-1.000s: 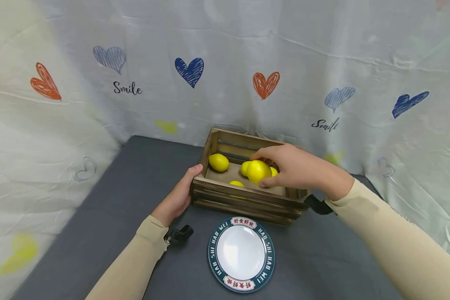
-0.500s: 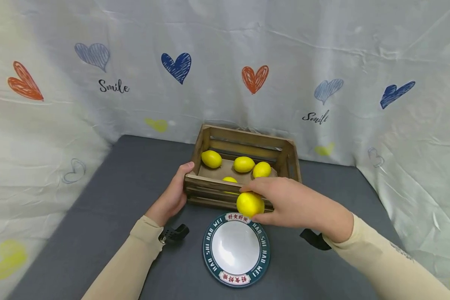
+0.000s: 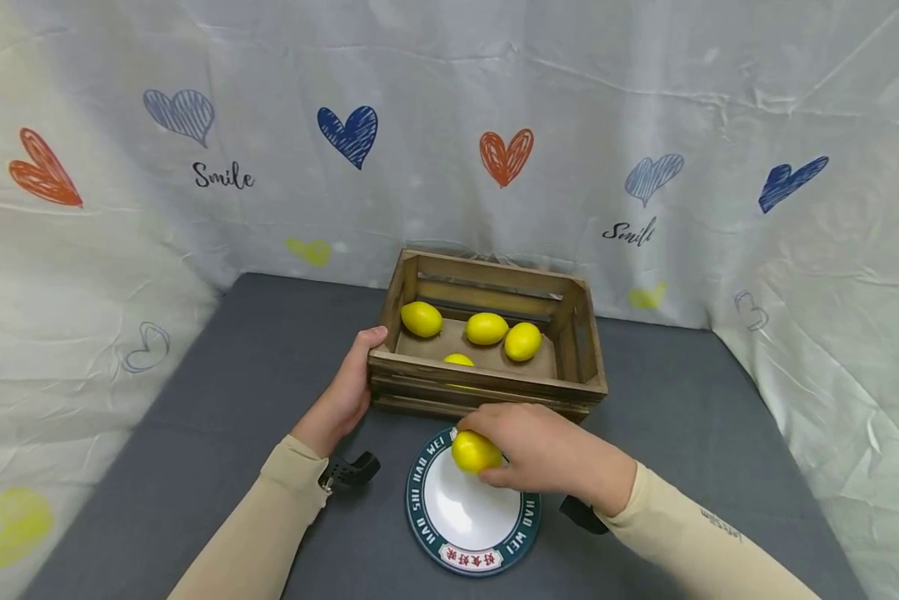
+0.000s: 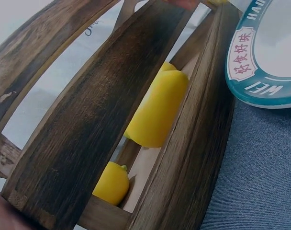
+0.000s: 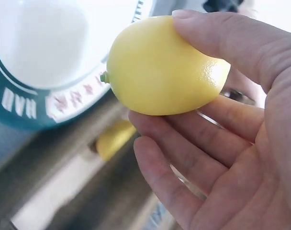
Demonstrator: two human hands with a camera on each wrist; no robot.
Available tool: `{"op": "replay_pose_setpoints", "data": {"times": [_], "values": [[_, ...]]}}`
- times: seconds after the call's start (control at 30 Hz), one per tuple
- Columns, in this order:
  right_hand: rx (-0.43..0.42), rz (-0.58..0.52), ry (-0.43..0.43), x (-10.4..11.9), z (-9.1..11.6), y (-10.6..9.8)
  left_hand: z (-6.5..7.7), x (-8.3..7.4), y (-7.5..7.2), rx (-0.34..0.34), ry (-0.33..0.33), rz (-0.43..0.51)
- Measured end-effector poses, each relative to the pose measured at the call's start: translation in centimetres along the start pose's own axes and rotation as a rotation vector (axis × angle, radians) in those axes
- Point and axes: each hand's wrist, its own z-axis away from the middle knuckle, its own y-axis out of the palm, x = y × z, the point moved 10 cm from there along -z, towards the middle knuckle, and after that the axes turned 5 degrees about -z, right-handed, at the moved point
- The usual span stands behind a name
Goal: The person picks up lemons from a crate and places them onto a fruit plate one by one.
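Note:
Between thumb and fingers, my right hand [image 3: 542, 450] pinches a lemon [image 3: 475, 452] above the far half of a white plate with a dark green rim [image 3: 417, 504]. The right wrist view shows this lemon [image 5: 160, 67] up close, its green stem tip toward the plate [image 5: 21, 108]. My left hand [image 3: 342, 387] grips the front left corner of a wooden crate [image 3: 486, 377], thumb on the top edge; its fingers are mostly hidden. Inside the crate lie several lemons [image 3: 486, 328], one partly hidden behind the front slats.
A dark grey cloth [image 3: 194, 433] covers the table under the crate and plate. Behind it hangs a pale curtain [image 3: 434, 75] printed with hearts, close to the crate's back side. Black straps sit on both wrists.
My right hand has lifted the lemon out of the crate and carried it toward me, over the front wall to above the plate. The left hand keeps its grip on the crate.

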Motion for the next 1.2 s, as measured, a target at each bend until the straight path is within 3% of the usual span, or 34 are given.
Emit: {"op": "replay_pose_setpoints", "data": {"times": [0.57,0.93,1.2], "values": [[0.004,0.075,-0.028,-0.3,-1.3,3.1,0.6,0.3,-0.3,-0.021,-0.033,-0.058],[0.018,0.124,-0.026,0.0,-1.7,3.3,0.5,0.2,-0.4,-0.024,-0.017,-0.067],[0.019,0.139,-0.017,0.1,-1.4,2.4,0.4,0.2,-0.6,-0.046,-0.023,-0.078]]}}
